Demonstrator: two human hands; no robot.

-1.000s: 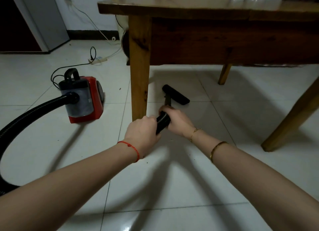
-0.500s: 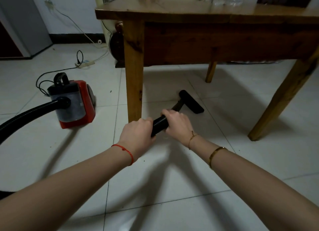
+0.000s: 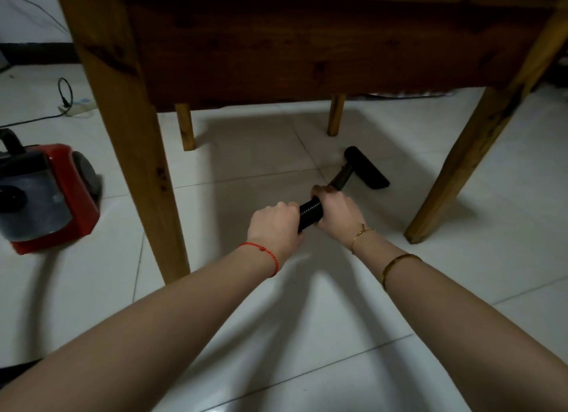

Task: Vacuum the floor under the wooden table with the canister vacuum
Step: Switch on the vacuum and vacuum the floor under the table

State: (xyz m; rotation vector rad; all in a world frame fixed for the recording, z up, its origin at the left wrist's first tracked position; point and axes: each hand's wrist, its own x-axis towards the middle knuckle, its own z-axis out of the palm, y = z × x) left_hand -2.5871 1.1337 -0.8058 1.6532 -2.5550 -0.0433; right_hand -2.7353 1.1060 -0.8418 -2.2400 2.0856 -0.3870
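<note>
The red canister vacuum [image 3: 52,196] is sitting on the white tile floor [image 3: 307,334] at far left, outside the wooden table [image 3: 307,51]. The left hand [image 3: 275,227] and right hand [image 3: 336,210] are gripping the ribbed black hose [image 3: 310,216] side by side, its floor nozzle [image 3: 365,167] lying flat under the table.

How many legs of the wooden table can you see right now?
4. Near left leg beside the red canister vacuum; near right leg; two short-looking far legs, left and right, behind the black floor nozzle. None seems hidden.
</note>
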